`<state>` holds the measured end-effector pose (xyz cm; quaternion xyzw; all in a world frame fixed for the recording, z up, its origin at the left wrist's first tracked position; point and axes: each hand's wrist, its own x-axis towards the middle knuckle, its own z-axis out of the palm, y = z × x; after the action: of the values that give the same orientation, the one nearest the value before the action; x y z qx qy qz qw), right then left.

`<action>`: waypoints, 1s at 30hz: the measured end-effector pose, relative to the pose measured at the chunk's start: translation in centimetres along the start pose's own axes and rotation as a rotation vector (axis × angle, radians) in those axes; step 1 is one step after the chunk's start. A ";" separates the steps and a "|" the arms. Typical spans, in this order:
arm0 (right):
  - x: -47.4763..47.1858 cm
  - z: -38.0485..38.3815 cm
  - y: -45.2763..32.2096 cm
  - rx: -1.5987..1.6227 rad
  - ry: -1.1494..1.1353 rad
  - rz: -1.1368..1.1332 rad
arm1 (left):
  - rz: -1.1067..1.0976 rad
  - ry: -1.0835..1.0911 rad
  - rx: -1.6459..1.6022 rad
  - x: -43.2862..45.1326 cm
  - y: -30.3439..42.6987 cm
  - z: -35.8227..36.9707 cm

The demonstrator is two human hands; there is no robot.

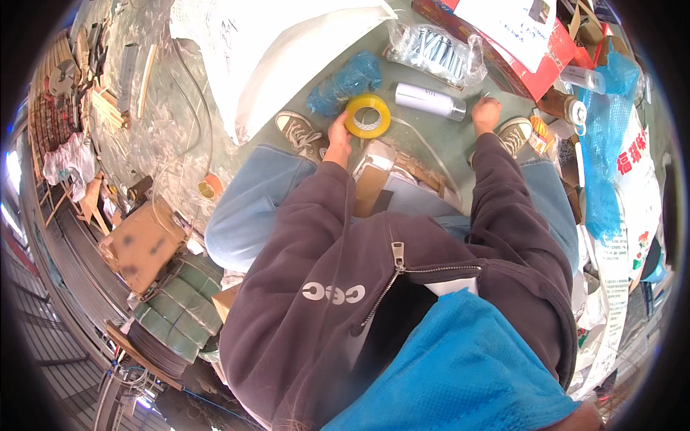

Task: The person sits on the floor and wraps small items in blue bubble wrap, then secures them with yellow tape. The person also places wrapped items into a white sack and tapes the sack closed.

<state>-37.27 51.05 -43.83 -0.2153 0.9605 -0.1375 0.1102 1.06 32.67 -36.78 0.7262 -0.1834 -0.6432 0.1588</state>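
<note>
My left hand (339,139) grips the left rim of a roll of yellow packing tape (381,116), held above the floor between my shoes. Farther right, my right hand (486,114) is closed in a fist beside my right shoe (516,133). A small thin object shows at the top of that fist; most of it is hidden. Between the hands and a little beyond them lies a white cylinder (423,99) with a clear end and writing on it. Crumpled blue plastic wrap (347,81) rests just past the tape.
Beyond the cylinder lies a clear bag of metal bolts (439,51), beside a red cardboard box (560,59) topped with papers (504,27). A large white sheet or sack (302,70) covers the far left. An opened carton (372,180) sits between my legs. A cable (200,102) crosses the floor.
</note>
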 end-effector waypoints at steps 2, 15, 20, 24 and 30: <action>-1.5 -1.1 -2.8 0.196 0.230 0.016 | -0.006 -0.076 -0.065 0.2 -0.8 0.3; -9.6 -0.5 -31.5 0.749 -1.099 -0.734 | -0.059 -0.323 -0.346 -1.3 0.5 2.9; -6.6 4.5 -33.8 0.483 -1.202 -0.900 | -0.118 -0.240 -0.342 -2.7 -0.1 3.2; -5.2 4.4 -35.7 0.360 -1.345 -0.994 | -0.243 -0.237 -0.357 -3.1 -0.9 3.0; -4.0 2.0 -34.2 -0.062 -1.255 -1.577 | -0.194 -0.290 -0.400 -2.0 -0.2 4.2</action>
<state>-20.07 22.64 -34.44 -0.8255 0.3154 -0.0077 0.4680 -3.30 33.83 -35.63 0.5947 -0.0029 -0.7763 0.2090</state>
